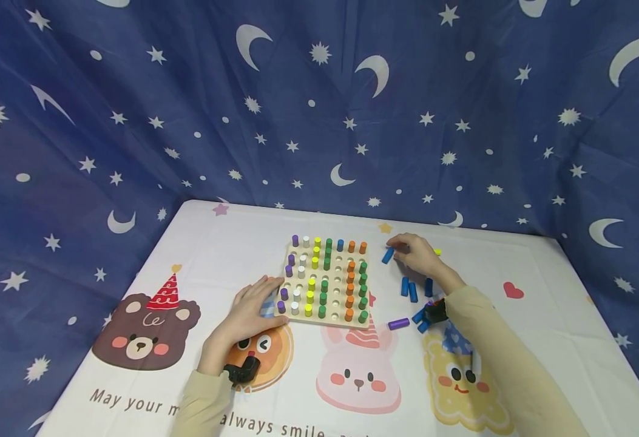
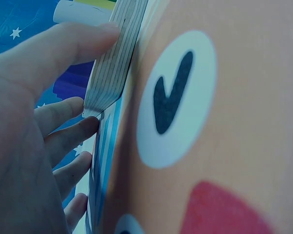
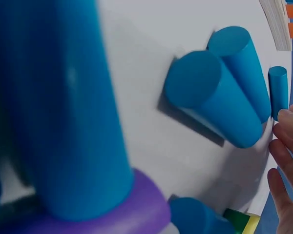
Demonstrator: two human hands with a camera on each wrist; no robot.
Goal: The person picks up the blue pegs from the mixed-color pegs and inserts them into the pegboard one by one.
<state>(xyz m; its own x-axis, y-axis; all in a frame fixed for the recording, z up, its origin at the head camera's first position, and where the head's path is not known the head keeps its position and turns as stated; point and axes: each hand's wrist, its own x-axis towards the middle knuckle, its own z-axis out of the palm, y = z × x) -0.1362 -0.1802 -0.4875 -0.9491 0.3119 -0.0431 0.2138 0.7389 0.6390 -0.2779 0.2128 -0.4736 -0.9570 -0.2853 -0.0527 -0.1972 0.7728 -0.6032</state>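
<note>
A wooden pegboard lies on the table, with rows of purple, white, yellow, green, blue and orange pegs standing in it. My left hand rests at its near left corner. The left wrist view shows that thumb against the board's side and the other fingers, fairly straight, by the corner. Right of the board, my right hand pinches a blue peg by one end between thumb and fingertips; in the right wrist view this blue peg stands beyond two others.
Several loose blue pegs lie right of the board, some partly under the right wrist. Nearer the front lies a purple peg. A yellow peg shows behind the right hand. A starry blue curtain hangs behind the table.
</note>
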